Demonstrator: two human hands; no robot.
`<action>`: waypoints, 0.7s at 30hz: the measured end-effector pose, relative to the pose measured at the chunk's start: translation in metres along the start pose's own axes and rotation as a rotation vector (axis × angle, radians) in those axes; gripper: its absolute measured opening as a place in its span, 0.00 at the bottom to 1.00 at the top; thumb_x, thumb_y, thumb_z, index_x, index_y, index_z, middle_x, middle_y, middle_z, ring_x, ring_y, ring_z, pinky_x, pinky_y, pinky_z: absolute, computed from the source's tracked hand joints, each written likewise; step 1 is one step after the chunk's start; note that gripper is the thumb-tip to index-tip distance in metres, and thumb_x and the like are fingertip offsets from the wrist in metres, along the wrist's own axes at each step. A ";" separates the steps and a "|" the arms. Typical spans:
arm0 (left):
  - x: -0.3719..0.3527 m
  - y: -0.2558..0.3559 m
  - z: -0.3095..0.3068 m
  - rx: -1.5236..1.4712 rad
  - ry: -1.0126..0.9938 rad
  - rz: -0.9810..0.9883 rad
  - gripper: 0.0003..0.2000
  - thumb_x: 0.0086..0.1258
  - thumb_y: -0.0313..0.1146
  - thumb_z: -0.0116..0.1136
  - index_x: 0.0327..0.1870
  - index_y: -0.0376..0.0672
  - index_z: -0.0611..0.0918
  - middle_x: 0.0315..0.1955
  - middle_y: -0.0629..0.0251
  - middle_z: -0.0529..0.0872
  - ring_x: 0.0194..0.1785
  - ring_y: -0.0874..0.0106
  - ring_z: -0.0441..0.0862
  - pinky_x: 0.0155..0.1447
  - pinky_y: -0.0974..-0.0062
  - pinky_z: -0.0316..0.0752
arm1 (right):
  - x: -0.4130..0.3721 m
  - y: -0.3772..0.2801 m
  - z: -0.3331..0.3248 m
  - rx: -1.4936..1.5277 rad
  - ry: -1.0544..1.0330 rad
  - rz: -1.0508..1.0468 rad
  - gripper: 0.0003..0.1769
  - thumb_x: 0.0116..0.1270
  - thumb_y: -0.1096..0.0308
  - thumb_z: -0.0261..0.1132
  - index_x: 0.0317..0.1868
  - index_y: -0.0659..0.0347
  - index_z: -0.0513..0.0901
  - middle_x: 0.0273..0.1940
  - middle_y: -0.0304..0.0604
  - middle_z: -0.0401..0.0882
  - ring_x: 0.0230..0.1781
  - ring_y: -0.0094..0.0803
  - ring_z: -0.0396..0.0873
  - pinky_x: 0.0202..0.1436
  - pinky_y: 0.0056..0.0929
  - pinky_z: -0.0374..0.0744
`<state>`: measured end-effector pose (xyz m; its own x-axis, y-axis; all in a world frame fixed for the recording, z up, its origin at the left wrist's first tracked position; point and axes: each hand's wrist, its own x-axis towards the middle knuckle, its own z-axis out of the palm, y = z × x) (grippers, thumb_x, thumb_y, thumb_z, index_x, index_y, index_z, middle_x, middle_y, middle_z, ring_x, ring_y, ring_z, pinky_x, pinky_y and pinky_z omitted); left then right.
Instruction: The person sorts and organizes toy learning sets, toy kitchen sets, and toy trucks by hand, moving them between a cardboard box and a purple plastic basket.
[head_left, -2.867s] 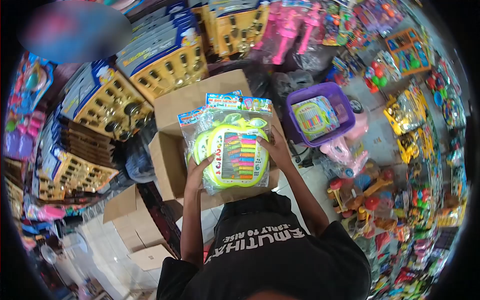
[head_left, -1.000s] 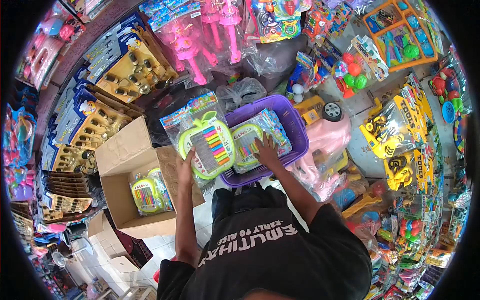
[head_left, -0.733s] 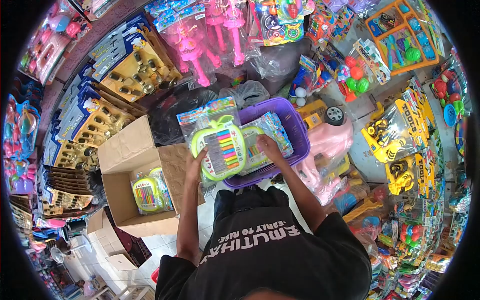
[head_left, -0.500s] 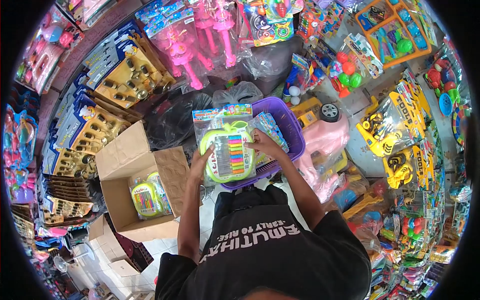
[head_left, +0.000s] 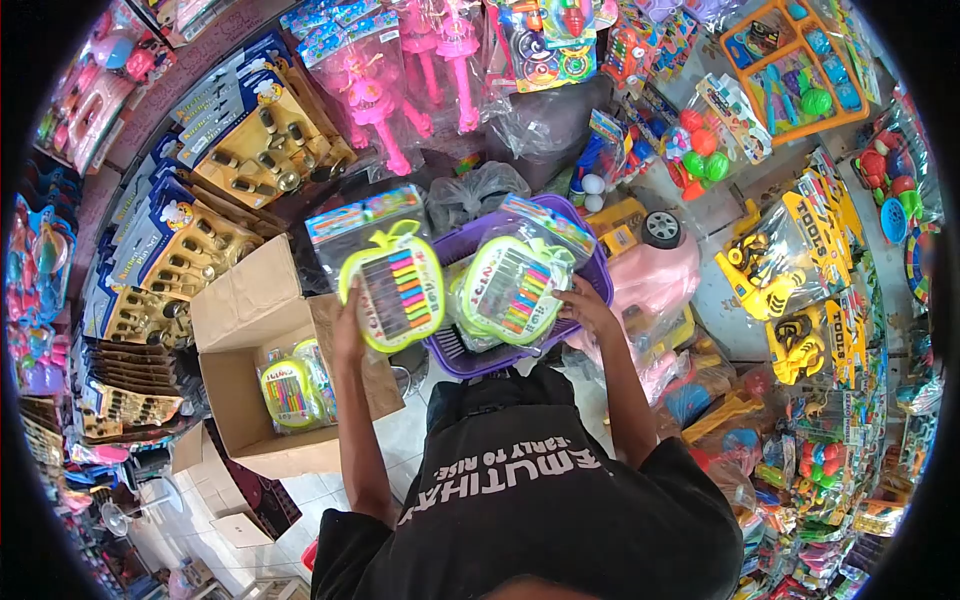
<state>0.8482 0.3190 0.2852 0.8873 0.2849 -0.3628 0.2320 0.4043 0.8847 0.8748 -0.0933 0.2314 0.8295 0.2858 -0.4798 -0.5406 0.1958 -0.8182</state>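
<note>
Head view: the left hand (head_left: 348,330) is closed on the lower left edge of a first toy pack (head_left: 393,290), the clear bag being pinched between fingers and thumb. Which fingers lie in front cannot be told. The right hand (head_left: 588,308) is clamped in like manner on the lower right corner of a second toy pack (head_left: 512,285).

Each pack is seen to be a green apple-shaped keyboard with coloured keys, sealed in plastic under a printed header card. Both are held upright, side by side and apart from each other, with their faces turned toward the camera. It is judged that they are gripped by the bottom edge so that the fronts are left uncovered and the slack bags are kept from folding.

The second toy pack is raised just above a purple basket (head_left: 592,262), whose contents are mostly hidden behind it. The first toy pack is held between the basket and an open cardboard box (head_left: 240,300). A third toy (head_left: 290,385) of the same kind is laid in the box, whose flaps are folded outward, presumably so that it can be reached from above.

A pink ride-on car (head_left: 655,275) is stood just beside the basket. Behind, blue-and-gold carded sets (head_left: 250,130) are stacked slantwise and bagged pink wands (head_left: 375,90) are hung face outward, probably for display.
</note>
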 end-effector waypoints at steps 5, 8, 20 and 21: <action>-0.006 0.015 -0.010 -0.015 0.042 0.103 0.19 0.67 0.42 0.55 0.52 0.38 0.75 0.42 0.64 0.82 0.39 0.74 0.82 0.43 0.77 0.78 | 0.018 0.027 0.004 0.177 0.162 0.228 0.23 0.58 0.75 0.65 0.54 0.60 0.69 0.47 0.40 0.74 0.47 0.35 0.77 0.48 0.37 0.81; -0.010 0.013 -0.002 0.027 0.128 0.047 0.19 0.66 0.41 0.57 0.51 0.34 0.77 0.41 0.62 0.83 0.38 0.76 0.81 0.42 0.78 0.76 | 0.047 0.063 0.020 0.336 0.154 0.233 0.21 0.58 0.76 0.64 0.51 0.64 0.68 0.48 0.45 0.72 0.49 0.41 0.75 0.51 0.38 0.81; 0.001 -0.016 -0.003 -0.050 0.040 -0.013 0.15 0.66 0.39 0.57 0.47 0.39 0.78 0.36 0.66 0.83 0.34 0.78 0.81 0.37 0.79 0.76 | 0.047 0.084 0.036 0.295 0.037 0.424 0.27 0.59 0.66 0.64 0.56 0.64 0.64 0.58 0.57 0.63 0.55 0.57 0.68 0.50 0.55 0.77; -0.002 -0.013 0.002 -0.049 0.031 0.010 0.15 0.66 0.39 0.57 0.47 0.40 0.77 0.36 0.66 0.83 0.34 0.78 0.81 0.36 0.79 0.76 | 0.062 0.090 0.031 -0.234 -0.050 0.183 0.29 0.59 0.63 0.64 0.58 0.63 0.63 0.59 0.57 0.59 0.60 0.56 0.62 0.54 0.58 0.72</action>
<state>0.8443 0.3116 0.2753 0.8767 0.3153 -0.3632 0.2024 0.4431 0.8733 0.8734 -0.0286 0.1374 0.7102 0.3434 -0.6146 -0.6289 -0.0830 -0.7731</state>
